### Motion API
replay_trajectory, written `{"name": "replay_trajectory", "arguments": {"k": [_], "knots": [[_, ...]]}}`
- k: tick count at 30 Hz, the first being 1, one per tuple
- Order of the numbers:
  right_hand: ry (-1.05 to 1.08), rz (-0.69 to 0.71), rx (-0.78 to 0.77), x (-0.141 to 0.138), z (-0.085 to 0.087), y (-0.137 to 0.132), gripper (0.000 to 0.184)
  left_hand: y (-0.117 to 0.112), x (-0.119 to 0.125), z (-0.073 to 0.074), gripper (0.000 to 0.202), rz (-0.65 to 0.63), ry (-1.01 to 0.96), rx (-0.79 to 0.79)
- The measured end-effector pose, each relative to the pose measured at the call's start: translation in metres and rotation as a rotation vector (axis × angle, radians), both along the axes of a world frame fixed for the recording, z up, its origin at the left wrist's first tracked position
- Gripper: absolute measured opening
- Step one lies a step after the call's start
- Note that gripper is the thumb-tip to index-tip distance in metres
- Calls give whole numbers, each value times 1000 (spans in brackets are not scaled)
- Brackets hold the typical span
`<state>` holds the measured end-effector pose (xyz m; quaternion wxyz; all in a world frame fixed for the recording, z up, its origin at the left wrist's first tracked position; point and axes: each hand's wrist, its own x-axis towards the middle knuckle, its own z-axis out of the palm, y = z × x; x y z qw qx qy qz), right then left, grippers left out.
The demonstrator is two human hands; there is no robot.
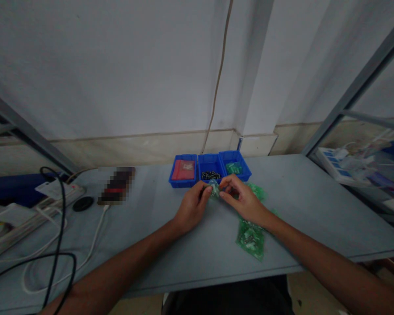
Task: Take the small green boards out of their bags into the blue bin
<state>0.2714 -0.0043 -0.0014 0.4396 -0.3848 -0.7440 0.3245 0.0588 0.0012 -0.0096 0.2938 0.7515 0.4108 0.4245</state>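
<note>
A small clear, greenish plastic bag (213,187) is held up in front of the blue bins. My left hand (193,203) pinches its left side between thumb and fingers. At the bag's right edge, the curled fingers and thumb of my right hand (242,201) close on it. What lies inside the bag is too blurred to make out. Below my right wrist, a green plastic bag (250,238) with small pale and metallic-looking pieces lies on the table. Another green bag (258,191) shows partly behind my right hand.
Three blue bins stand by the wall: one with red bags (183,170), one with small black and silver parts (210,175), one with green bags (233,168). A phone (116,186), a black disc (83,204), cables and a power strip (16,227) lie left; another strip (335,166) right.
</note>
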Motion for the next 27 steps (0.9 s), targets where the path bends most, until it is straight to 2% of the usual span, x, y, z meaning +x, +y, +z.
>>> {"name": "replay_trajectory", "arguments": {"k": [3,7,9,15,18,21,27], "knots": [[-5,33,12,1,-1,1,8,1,1,-5,17,-9,-61,-1],[6,82,-6,1,0,1,13,1,0,-7,26,34,-127,-13],[36,78,-31,2,0,2,17,1,0,-6,20,32,-91,-1],[101,19,-64,4,-3,6,23,2,-2,-4,29,-18,14,111],[80,-3,-60,2,-1,5,17,2,-1,-2,16,28,74,154],[82,-35,-40,1,-1,4,14,1,0,-1,17,68,119,193],[81,-48,-43,2,-6,8,19,1,0,0,21,-37,112,197]]}}
